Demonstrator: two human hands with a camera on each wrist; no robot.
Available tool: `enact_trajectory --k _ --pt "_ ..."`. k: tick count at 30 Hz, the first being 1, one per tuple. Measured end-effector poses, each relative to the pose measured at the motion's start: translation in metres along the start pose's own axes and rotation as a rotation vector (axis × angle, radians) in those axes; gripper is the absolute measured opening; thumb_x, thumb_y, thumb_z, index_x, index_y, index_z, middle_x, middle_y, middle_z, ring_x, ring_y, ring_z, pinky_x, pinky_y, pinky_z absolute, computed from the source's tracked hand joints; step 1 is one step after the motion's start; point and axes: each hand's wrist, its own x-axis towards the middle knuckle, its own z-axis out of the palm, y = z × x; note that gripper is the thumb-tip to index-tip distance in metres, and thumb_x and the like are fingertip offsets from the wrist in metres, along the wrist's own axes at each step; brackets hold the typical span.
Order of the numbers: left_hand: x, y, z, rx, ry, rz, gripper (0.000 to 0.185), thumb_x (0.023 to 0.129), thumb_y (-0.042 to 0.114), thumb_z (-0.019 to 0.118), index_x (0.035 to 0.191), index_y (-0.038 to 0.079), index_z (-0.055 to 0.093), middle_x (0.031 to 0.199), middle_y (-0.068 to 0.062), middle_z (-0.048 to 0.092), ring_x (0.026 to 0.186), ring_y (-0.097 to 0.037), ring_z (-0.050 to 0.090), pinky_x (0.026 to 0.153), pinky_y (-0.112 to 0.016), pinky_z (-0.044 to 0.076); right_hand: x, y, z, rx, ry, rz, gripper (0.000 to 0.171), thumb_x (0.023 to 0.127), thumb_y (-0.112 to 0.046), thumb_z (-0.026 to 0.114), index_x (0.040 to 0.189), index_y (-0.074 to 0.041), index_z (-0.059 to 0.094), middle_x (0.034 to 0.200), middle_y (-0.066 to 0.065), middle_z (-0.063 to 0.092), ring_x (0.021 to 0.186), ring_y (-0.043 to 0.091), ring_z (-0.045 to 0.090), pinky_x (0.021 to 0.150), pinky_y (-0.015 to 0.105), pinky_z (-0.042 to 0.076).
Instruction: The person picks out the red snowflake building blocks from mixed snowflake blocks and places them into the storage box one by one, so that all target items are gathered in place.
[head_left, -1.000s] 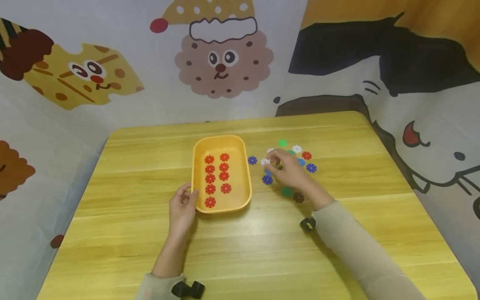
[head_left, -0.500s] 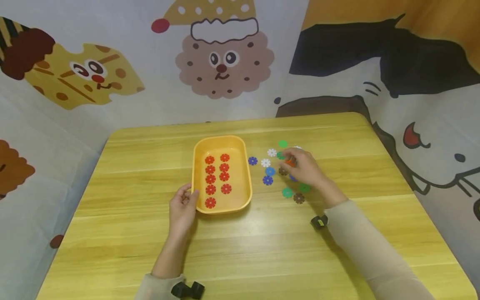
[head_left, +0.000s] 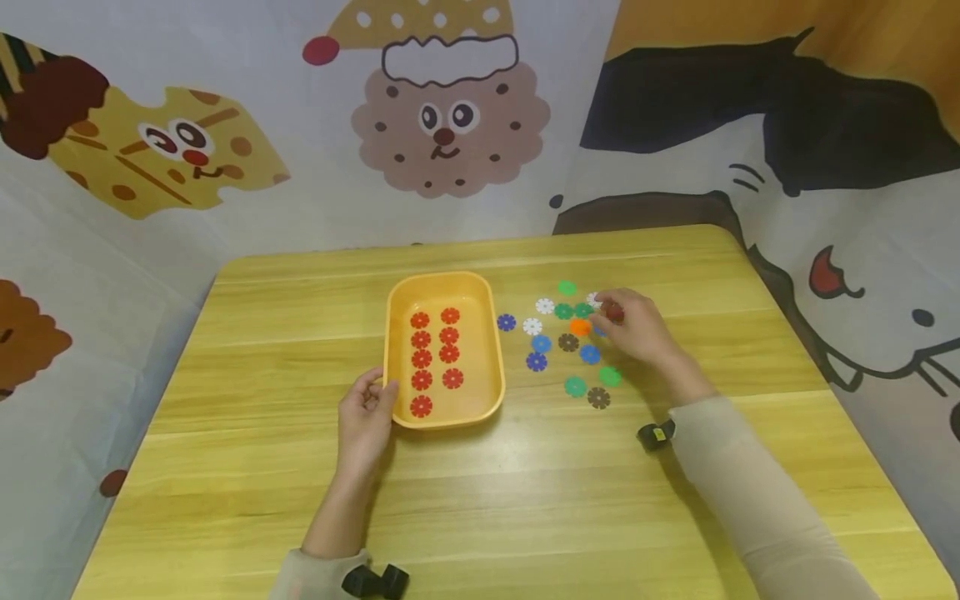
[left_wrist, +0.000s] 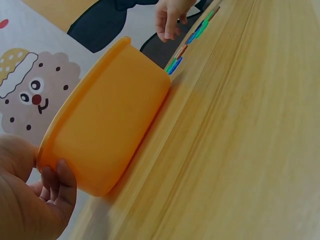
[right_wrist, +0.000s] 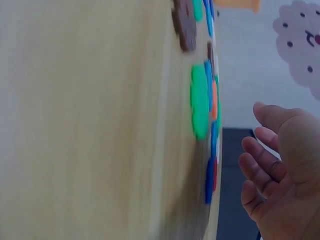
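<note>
The right hand [head_left: 633,329] has moved rightward across the loose discs to a red disc [head_left: 614,312] on the counter [head_left: 525,500] — fingers curl at it, grip unclear; the left hand [head_left: 365,417] still clasps the tray [head_left: 442,417].

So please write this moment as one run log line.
left hand: holds orange tray edge | right hand: at red flower disc, grasp unclear

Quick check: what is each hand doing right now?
Left hand: grips the rim of the orange plastic tray.
Right hand: fingertips at a red flower-shaped disc; a firm grip cannot be told.
</note>
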Motion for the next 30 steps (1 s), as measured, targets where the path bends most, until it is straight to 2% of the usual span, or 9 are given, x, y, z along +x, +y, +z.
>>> enact_trajectory --k 5,11,15,23,26,30 --pt "0.002 0.0 0.001 0.012 0.003 0.022 0.033 0.102 0.017 0.061 0.133 0.005 0.059 0.097 -0.01 0.055 0.074 -0.017 0.054 0.055 -0.018 0.049 0.002 0.011 -0.01 -0.024 0.018 0.01 0.033 0.096 -0.01 0.07 0.123 0.008 0.063 0.108 0.023 0.065 0.098 0.039 0.062 0.087 0.056 0.055" --pt "0.002 -0.001 0.0 0.011 0.003 0.018 0.032 0.103 0.017 0.06 0.133 0.007 0.059 0.097 -0.012 0.056 0.076 -0.019 0.055 0.056 -0.019 0.05 0.003 0.021 -0.018 -0.032 -0.037 0.089 0.036 0.097 -0.011 0.069 0.126 0.009 0.061 0.118 0.027 0.062 0.11 0.044 0.058 0.1 0.061 0.048" --pt "0.0 -0.002 0.0 0.006 0.004 -0.007 0.032 0.102 0.016 0.059 0.133 0.008 0.058 0.098 -0.012 0.057 0.078 -0.019 0.055 0.058 -0.018 0.051 0.004 0.025 -0.022 -0.04 -0.113 0.152 0.039 0.096 -0.014 0.071 0.126 0.009 0.061 0.12 0.029 0.061 0.112 0.045 0.058 0.1 0.06 0.049" --pt "-0.001 -0.004 0.0 -0.002 -0.004 -0.024 0.033 0.102 0.015 0.059 0.134 0.007 0.057 0.102 -0.014 0.057 0.08 -0.02 0.058 0.061 -0.02 0.054 0.008 0.031 -0.027 -0.035 -0.223 0.199 0.038 0.097 -0.018 0.069 0.122 0.009 0.059 0.118 0.029 0.059 0.11 0.044 0.056 0.098 0.06 0.049" --pt "-0.001 -0.005 0.001 -0.005 -0.002 -0.023 0.033 0.102 0.014 0.059 0.134 0.007 0.057 0.101 -0.014 0.057 0.079 -0.02 0.058 0.06 -0.019 0.054 0.007 0.033 -0.026 0.011 -0.238 0.224 0.037 0.098 -0.018 0.068 0.121 0.008 0.056 0.115 0.027 0.06 0.106 0.042 0.058 0.095 0.056 0.051" --pt "-0.001 -0.005 0.001 -0.005 0.002 -0.008 0.033 0.102 0.013 0.059 0.134 0.007 0.057 0.1 -0.014 0.057 0.078 -0.019 0.057 0.058 -0.019 0.053 0.005 0.036 -0.027 0.042 -0.212 0.238 0.041 0.098 -0.019 0.068 0.126 0.005 0.05 0.116 0.029 0.061 0.103 0.042 0.061 0.093 0.055 0.053"
